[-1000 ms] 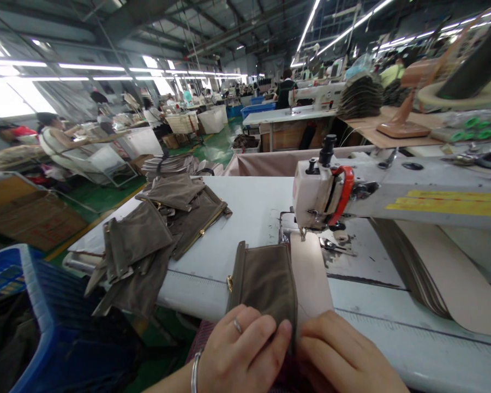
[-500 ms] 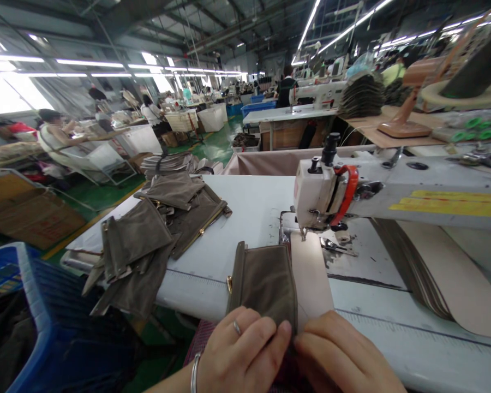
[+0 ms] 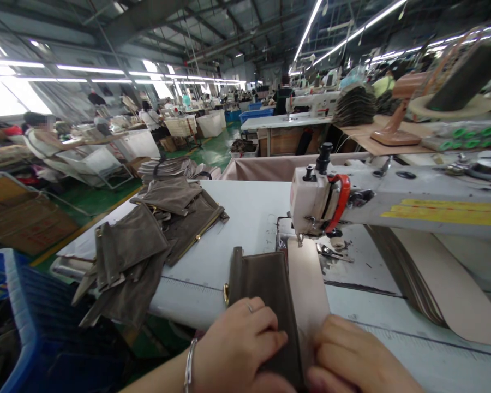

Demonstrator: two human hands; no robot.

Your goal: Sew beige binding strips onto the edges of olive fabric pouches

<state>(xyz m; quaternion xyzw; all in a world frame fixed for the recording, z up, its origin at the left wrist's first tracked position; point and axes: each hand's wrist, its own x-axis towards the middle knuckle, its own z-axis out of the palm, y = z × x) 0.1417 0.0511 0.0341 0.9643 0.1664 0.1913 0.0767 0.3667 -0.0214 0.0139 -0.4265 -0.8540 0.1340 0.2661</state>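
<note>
L hand (image 3: 241, 341) has slid a bit further up over the pouch (image 3: 265, 278) vs ½ s ago; R hand (image 3: 355, 355) has eased outward, so gap betw. them is wider. Reads as a hold being reset, work not advanced: pouch & strip (image 3: 309, 284) sit abt. same vs machine (image 3: 396, 185).

Pouch: lies on near edge of tabletop (image 3: 245, 213), L of strip, its R side running along strip's L side. Joined or not, can't tell. Brass pull (image 3: 226, 295) pokes out at its L side. Strip: far end at the foot (image 3: 299, 240), near end down by R hand.

Fingers: L ones loosely bent on top of pouch, index & thumb now apart; was a tighter pinch. Any grip underneath, can't tell. R ones curled at strip's lower R side, tips hidden; can't tell if pinching.

Nearby: loose pile of pouches (image 3: 133, 240) at L of tabletop, stack of strips (image 3: 417, 278) under machine arm, blue crate (image 3: 61, 322) far L.
</note>
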